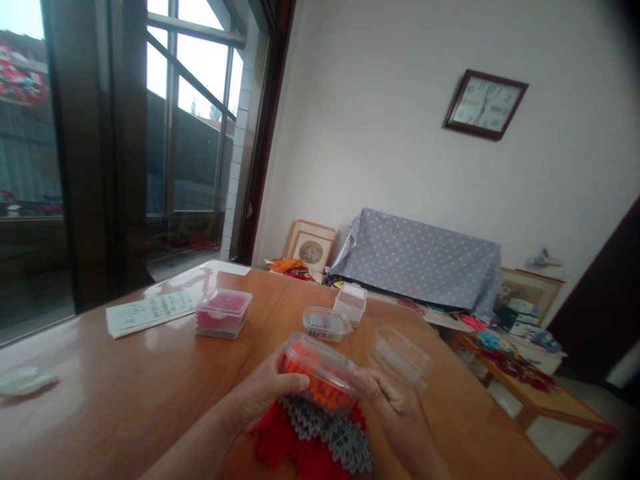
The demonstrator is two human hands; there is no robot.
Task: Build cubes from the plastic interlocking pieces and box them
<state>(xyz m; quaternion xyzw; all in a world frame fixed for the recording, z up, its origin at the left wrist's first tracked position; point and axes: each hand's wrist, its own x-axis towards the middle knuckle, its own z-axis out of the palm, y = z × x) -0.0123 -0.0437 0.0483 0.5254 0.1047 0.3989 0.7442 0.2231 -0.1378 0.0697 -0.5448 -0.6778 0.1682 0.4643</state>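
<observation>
Between my two hands is a clear plastic box (320, 373) full of orange toothed pieces, held tilted above the table. My left hand (273, 390) grips its left end, thumb along the near side. The fingers of my right hand (387, 400) close round the right end. Below the box lie grey toothed pieces (345, 440) and red pieces (273, 437), partly hidden by it. Just beyond stands a small clear tub (326, 325) of grey pieces, and to the right an open clear container (400, 353).
On the wooden table (165, 400) are a clear box with pink contents (223, 312), a small whitish box (350, 303), a written paper (150, 312) and a pale item (25, 381). A polka-dot cloth (420, 260) covers something behind; a low wooden stand (565, 403) is at right.
</observation>
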